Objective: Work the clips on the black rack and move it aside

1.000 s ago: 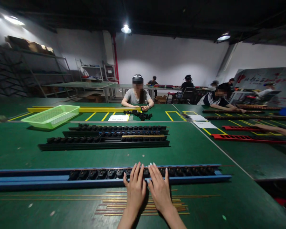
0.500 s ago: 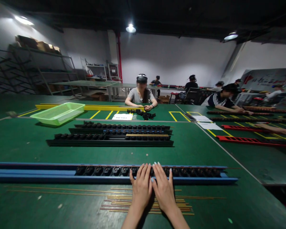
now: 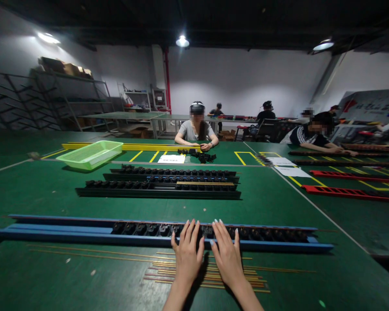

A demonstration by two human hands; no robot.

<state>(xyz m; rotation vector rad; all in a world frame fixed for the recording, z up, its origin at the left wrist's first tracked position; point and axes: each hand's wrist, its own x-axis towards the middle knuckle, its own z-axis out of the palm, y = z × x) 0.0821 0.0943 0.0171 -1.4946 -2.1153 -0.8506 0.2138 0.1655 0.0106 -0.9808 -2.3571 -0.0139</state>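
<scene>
A long blue channel rail [image 3: 68,233] lies across the green table in front of me. Black blocks [image 3: 140,229] stand in a row inside it, from left of centre almost to its right end. My left hand [image 3: 188,250] rests palm down over the near edge of the rail, fingers spread on the blocks. Beside it, my right hand [image 3: 226,255] lies the same way, fingers outstretched over the row. Some blocks are hidden under both hands. Thin brass-coloured rods [image 3: 165,271] lie loose on the near table, partly beneath my wrists.
Beyond the rail lie dark rails with black blocks [image 3: 158,193] and several rods. A light green basket [image 3: 90,155], a yellow rail [image 3: 142,147] and loose black parts [image 3: 205,157] are farther back. A person [image 3: 197,128] sits opposite; red rails [image 3: 330,191] lie at right.
My hands have moved slightly apart along the row, with a wider gap between them. The view has shifted a little to the left, showing more of the blue rail's left end.
</scene>
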